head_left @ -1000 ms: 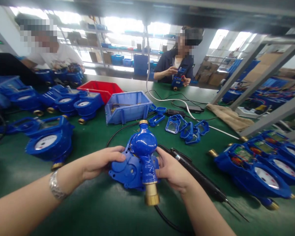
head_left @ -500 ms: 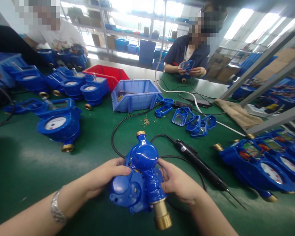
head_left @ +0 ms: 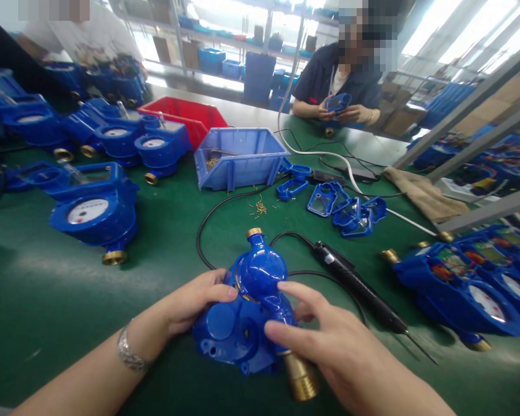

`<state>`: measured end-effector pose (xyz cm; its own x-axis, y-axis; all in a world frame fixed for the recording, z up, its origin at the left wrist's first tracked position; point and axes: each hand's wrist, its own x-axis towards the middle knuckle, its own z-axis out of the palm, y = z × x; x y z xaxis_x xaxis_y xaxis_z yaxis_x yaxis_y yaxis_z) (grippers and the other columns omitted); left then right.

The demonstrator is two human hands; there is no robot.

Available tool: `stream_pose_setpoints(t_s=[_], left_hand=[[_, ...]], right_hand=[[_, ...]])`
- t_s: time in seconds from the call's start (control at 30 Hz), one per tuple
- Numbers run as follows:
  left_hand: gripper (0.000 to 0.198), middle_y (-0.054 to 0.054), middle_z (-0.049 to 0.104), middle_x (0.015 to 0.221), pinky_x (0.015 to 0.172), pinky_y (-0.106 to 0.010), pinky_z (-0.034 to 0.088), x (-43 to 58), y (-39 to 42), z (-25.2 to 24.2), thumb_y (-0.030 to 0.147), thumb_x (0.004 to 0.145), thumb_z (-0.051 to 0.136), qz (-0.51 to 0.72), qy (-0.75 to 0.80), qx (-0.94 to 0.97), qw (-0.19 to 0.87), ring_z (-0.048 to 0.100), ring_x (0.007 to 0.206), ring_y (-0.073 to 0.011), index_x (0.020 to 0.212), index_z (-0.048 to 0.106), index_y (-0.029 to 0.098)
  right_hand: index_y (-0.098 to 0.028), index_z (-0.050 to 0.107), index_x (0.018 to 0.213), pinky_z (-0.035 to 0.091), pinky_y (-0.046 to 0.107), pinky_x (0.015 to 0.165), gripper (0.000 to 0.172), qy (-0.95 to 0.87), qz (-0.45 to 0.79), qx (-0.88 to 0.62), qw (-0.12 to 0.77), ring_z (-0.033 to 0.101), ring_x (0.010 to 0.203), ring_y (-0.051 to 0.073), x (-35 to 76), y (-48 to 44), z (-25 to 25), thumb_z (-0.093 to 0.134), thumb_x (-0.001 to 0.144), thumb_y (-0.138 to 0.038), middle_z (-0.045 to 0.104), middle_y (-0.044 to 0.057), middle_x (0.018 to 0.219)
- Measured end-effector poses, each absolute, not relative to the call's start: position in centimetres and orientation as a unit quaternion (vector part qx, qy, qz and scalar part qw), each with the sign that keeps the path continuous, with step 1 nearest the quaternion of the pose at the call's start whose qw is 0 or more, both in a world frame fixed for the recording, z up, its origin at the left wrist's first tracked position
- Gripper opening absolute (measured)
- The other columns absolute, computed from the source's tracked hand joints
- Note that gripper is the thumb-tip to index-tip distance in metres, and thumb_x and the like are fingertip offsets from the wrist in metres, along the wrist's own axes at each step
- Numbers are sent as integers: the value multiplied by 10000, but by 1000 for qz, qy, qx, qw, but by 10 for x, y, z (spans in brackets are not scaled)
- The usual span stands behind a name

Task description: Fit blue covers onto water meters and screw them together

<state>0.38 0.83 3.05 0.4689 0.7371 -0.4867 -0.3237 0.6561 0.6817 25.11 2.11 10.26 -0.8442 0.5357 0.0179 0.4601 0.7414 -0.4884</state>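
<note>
A blue meter (head_left: pixel 264 271) with brass threaded ends is turned with its rounded back and pipe side up, just above or on the green table. My left hand (head_left: pixel 195 303) grips its left side, the thumb on top and the fingers hidden behind the housing. At the right of the meter, my right hand (head_left: pixel 325 329) has its thumb and index finger spread over the pipe, near or touching it. A black electric screwdriver (head_left: pixel 359 289) lies to the right, its bit pointing to the lower right.
Small brass screws (head_left: pixel 260 207) lie before a light-blue bin (head_left: pixel 247 162). Blue frames (head_left: pixel 323 199) are right of it. Meters stand left (head_left: pixel 89 211) and right (head_left: pixel 485 300). A red bin (head_left: pixel 177 115) is behind. Across the table, a person (head_left: pixel 338 81) holds a blue frame.
My right hand has loosened from the meter's side, and its fingers have spread over the pipe. The meter has shifted slightly right. The view has moved a little.
</note>
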Motion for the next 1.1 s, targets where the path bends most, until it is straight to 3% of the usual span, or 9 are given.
stream_pose_setpoints(t_s=[0.13, 0.27, 0.37, 0.53, 0.6, 0.7, 0.87, 1.0, 1.1], left_hand=[[571, -130, 683, 1038, 830, -372, 491, -1, 4, 34, 410, 631, 750, 306, 465, 291, 778, 640, 942, -272, 1067, 521, 122], [522, -130, 672, 1059, 871, -405, 476, -3, 2, 34, 440, 671, 714, 306, 485, 303, 761, 617, 1007, -300, 1051, 531, 133], [535, -138, 676, 1067, 866, -412, 480, -3, 1, 31, 435, 651, 726, 329, 470, 279, 770, 623, 998, -308, 1050, 540, 132], [578, -129, 708, 1015, 833, -386, 503, -4, 1, 29, 414, 618, 757, 352, 452, 236, 785, 659, 915, -278, 1067, 536, 125], [600, -119, 724, 970, 812, -367, 514, -5, 1, 28, 425, 600, 764, 365, 464, 219, 777, 670, 885, -268, 1068, 541, 123], [599, -110, 735, 936, 786, -353, 526, -5, 3, 26, 429, 609, 758, 391, 482, 199, 759, 680, 861, -261, 1076, 540, 123], [544, -109, 735, 941, 784, -357, 528, -5, 7, 26, 389, 671, 718, 438, 512, 160, 721, 683, 876, -269, 1107, 534, 122], [560, -105, 730, 977, 788, -361, 526, -8, 9, 27, 375, 716, 687, 443, 500, 151, 729, 678, 902, -272, 1189, 514, 129], [559, -111, 723, 1000, 803, -361, 520, -9, 10, 25, 362, 738, 675, 444, 491, 160, 732, 676, 906, -268, 1214, 505, 124]], right_hand=[[-305, 605, 1116, 496, 329, 772, 287, -966, 178, -189, 18, 628, 969, 220, 234, 21, 110, 371, 951, -275, 532, 94, 1298], [-236, 636, 959, 488, 314, 743, 290, -970, 172, -173, 6, 644, 901, 212, 224, 25, 112, 350, 956, -277, 579, 92, 1256], [-252, 623, 1030, 484, 328, 810, 226, -959, 205, -195, -14, 626, 992, 228, 225, 23, 119, 440, 909, -196, 552, 72, 1303], [-301, 503, 1269, 427, 286, 970, 545, -927, 296, -229, 4, 507, 1210, 181, 234, 42, 127, 456, 809, -12, 450, 26, 1409], [-261, 548, 1219, 449, 293, 947, 468, -903, 295, -302, 74, 555, 1133, 173, 231, 68, 118, 489, 814, -33, 538, 47, 1310], [-170, 629, 1043, 509, 328, 793, 284, -849, 226, -458, 136, 628, 835, 167, 211, 122, 88, 583, 783, -64, 663, 68, 987], [-138, 628, 850, 490, 378, 816, 41, -860, 197, -458, 115, 599, 844, 165, 166, 196, 30, 611, 825, -166, 637, 46, 889], [-151, 610, 849, 506, 323, 759, 170, -869, 214, -431, 114, 593, 809, 135, 148, 216, 3, 549, 891, -304, 624, 31, 899], [-147, 598, 777, 505, 302, 706, 192, -863, 241, -422, 140, 590, 740, 130, 144, 218, 0, 553, 885, -298, 610, 16, 789]])
